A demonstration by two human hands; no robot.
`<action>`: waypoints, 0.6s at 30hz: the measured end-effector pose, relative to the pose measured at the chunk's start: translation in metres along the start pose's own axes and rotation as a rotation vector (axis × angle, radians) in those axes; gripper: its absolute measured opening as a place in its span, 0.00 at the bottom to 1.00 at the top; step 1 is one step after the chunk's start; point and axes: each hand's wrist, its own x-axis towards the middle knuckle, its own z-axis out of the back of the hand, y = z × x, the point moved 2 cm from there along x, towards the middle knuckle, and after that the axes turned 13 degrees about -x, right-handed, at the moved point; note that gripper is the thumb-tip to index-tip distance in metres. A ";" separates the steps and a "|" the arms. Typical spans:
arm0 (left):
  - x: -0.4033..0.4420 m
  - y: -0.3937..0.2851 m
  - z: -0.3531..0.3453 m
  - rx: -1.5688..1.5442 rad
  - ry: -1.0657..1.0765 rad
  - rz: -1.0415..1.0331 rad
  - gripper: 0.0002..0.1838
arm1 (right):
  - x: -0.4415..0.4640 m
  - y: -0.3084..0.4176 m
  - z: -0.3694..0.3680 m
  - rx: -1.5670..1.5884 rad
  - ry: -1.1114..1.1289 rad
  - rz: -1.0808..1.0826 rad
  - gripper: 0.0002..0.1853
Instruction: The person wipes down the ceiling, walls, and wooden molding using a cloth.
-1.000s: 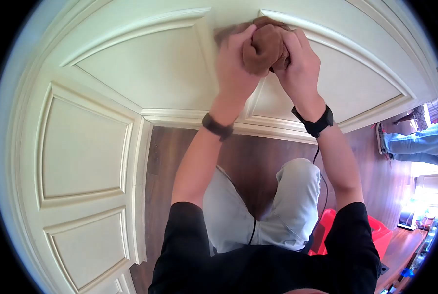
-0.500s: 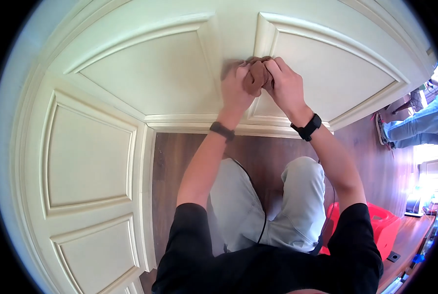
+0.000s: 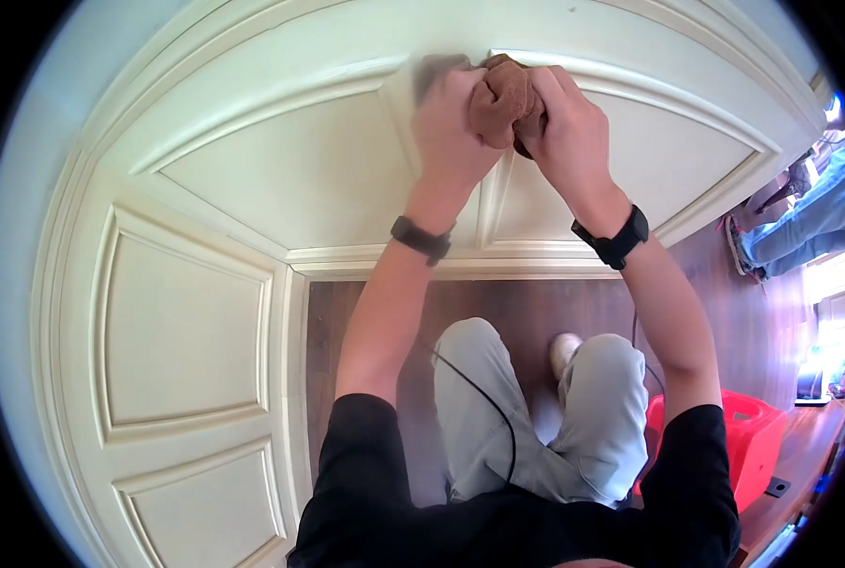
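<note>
A bunched brown cloth [image 3: 503,102] is held between both hands against the cream panelled surface [image 3: 299,170], near the upright strip between two framed panels. My left hand [image 3: 449,128] grips its left side, slightly blurred, with a dark band round the wrist. On the cloth's right side my right hand [image 3: 574,128] has its fingers wrapped round the folds and wears a black watch [image 3: 616,239]. The ends of some fingers are hidden in the cloth.
A red plastic stool [image 3: 752,445] stands at the lower right on the dark wooden floor [image 3: 716,322]. Another person's legs in blue jeans [image 3: 810,213] show at the right edge. A black cable [image 3: 484,390] crosses my lap. More cream panels [image 3: 186,322] line the left.
Both hands and the cloth went down the panel, then back up. The legs below have shifted, and a shoe now shows between them.
</note>
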 end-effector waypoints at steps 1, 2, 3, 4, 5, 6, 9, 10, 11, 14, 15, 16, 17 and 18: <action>-0.002 0.004 0.001 -0.026 -0.002 -0.001 0.17 | -0.001 0.001 -0.001 0.025 0.003 -0.012 0.18; -0.003 0.008 0.001 -0.052 -0.005 -0.001 0.17 | -0.002 0.001 -0.002 0.050 0.006 -0.022 0.18; -0.002 0.008 0.002 -0.026 -0.004 -0.042 0.18 | -0.003 0.000 -0.002 0.061 0.017 -0.023 0.17; -0.002 0.007 0.002 0.001 -0.005 -0.081 0.18 | -0.004 -0.001 -0.002 0.073 0.029 -0.022 0.17; -0.002 0.006 0.004 0.029 -0.008 -0.122 0.19 | -0.006 -0.002 -0.003 0.085 0.041 -0.018 0.17; -0.005 0.008 0.004 0.023 -0.003 -0.123 0.19 | -0.008 -0.003 -0.004 0.103 0.058 -0.022 0.16; -0.023 0.015 0.004 0.015 0.013 -0.096 0.19 | -0.021 -0.010 -0.015 0.147 0.105 -0.020 0.18; -0.029 0.017 0.004 0.012 0.020 -0.073 0.19 | -0.028 -0.014 -0.022 0.147 0.107 -0.012 0.20; -0.034 0.020 0.004 0.007 0.026 -0.054 0.19 | -0.033 -0.018 -0.029 0.147 0.106 -0.002 0.21; -0.057 0.031 0.002 0.005 0.054 0.032 0.18 | -0.044 -0.019 -0.035 0.191 0.092 0.035 0.21; -0.065 0.033 0.002 0.010 0.066 0.073 0.18 | -0.048 -0.019 -0.037 0.200 0.108 0.034 0.21; -0.072 0.035 0.002 0.023 0.083 0.112 0.19 | -0.053 -0.020 -0.040 0.211 0.124 0.031 0.21; -0.079 0.037 0.002 0.035 0.102 0.149 0.19 | -0.058 -0.020 -0.043 0.223 0.138 0.028 0.21; -0.081 0.036 0.002 0.049 0.122 0.185 0.20 | -0.062 -0.022 -0.046 0.223 0.137 0.026 0.21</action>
